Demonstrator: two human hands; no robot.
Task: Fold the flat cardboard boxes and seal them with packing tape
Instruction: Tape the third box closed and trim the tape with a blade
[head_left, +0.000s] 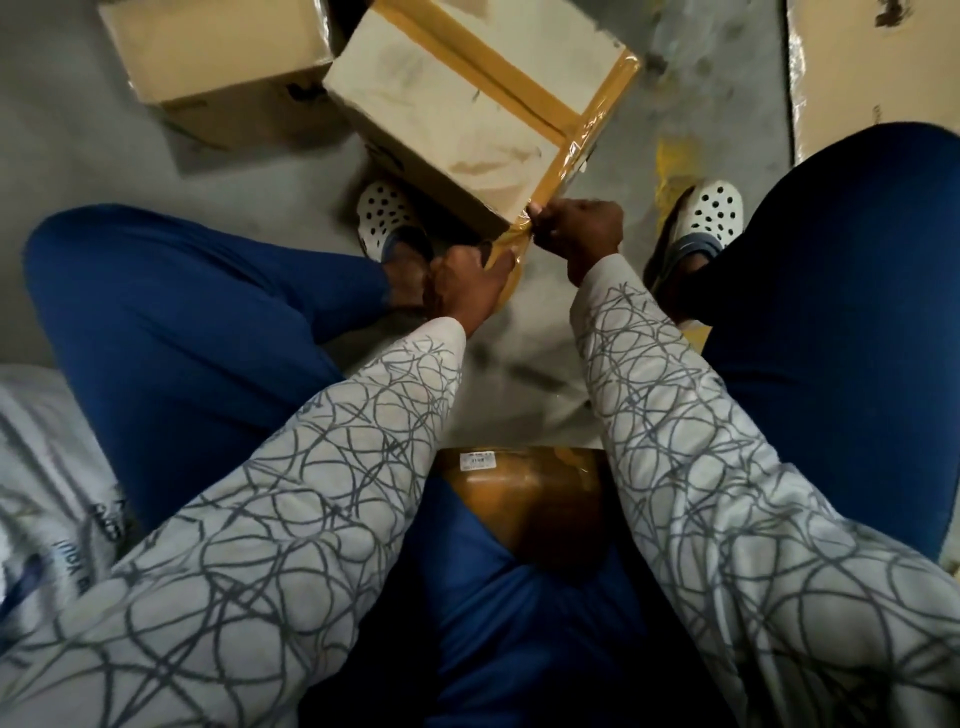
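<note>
A folded cardboard box (441, 119) stands on the grey floor between my feet, with brown packing tape (587, 150) along its top seam and right edge. My right hand (576, 234) pinches the tape at the box's near corner. My left hand (467, 286) grips the brown tape strip just below that corner; the tape runs taut between both hands. A tape roll is hidden or not visible in my left hand. Another brown, tape-covered object (524, 499) rests between my thighs.
A second closed cardboard box (218, 57) sits at the upper left, touching the first. A flat cardboard sheet (878, 73) lies at the upper right. A white printed sack (47, 478) is at my left. My knees and white clogs flank the work area.
</note>
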